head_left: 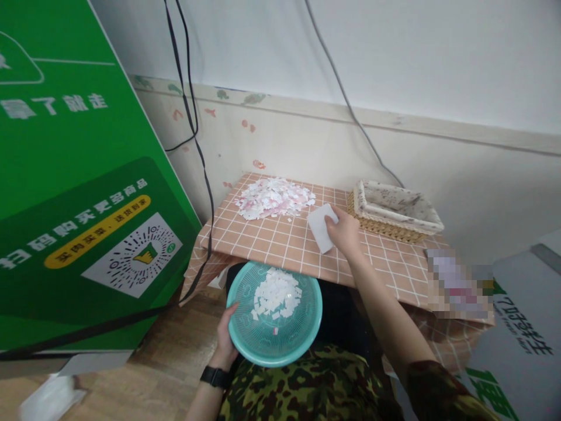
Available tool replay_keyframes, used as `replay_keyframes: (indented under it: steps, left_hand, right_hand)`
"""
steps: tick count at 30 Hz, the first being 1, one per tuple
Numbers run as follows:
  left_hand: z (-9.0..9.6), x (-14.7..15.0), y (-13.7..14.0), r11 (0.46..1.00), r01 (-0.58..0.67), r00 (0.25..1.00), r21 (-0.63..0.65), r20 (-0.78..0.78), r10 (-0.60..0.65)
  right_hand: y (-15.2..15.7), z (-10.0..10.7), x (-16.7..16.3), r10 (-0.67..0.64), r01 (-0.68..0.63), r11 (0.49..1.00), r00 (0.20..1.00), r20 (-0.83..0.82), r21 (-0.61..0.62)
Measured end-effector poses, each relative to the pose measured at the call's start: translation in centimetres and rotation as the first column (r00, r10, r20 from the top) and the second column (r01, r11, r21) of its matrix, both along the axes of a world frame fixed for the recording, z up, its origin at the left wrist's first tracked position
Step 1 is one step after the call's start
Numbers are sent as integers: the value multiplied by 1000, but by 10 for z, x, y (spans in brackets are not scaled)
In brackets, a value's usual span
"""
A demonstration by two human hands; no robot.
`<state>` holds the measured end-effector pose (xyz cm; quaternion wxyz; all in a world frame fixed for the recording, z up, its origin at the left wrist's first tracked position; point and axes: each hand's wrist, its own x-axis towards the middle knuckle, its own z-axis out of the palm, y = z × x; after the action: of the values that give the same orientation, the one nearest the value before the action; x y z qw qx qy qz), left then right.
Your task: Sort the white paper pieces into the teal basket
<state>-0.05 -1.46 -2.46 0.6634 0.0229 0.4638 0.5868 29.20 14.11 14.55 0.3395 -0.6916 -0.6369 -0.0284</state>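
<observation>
Right hand (344,229) pinching white card (319,230)
It is jutting left of the grip; left hand (225,338) is clasping a basin (290,345).

Open tablecloth (272,242) left of the right hand (344,231), paper heap (276,199) blocking forward-left, basket (388,227) close on that hand's right, basin (289,346) barring the left hand's (226,338) right.

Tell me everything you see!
panel: one, green, left
cords: several, black, left
cable: one, grey, against wall
cloth: one, brown checked, centre
scraps: many, white and pink, on cloth
basket: one, tan, on cloth
box: one, grey, right
bundle: one, white, on floor
colander: one, turquoise, bottom
bits: many, mostly white, in colander
card: one, white, centre
watch: one, black, bottom
sleeve: one, camouflage, right
left hand: one, bare, on colander
right hand: one, bare, on card
</observation>
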Motion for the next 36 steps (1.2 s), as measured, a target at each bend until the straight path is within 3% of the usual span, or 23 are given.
replay_keyframes:
  steps: [8,27,36]
  left_hand:
    - [-1,-1,-1,1000,16,1000,9,23,-17]
    - [1,-1,-1,1000,10,999,0,42,-10]
    - [7,1,-2,999,32,998,14,49,-33]
  right_hand:
    - [24,8,-18,69,-68,995,998,11,-80]
    - [19,12,-18,203,-204,976,979,-18,-73]
    - [10,10,-26,178,-178,980,984,-13,-88]
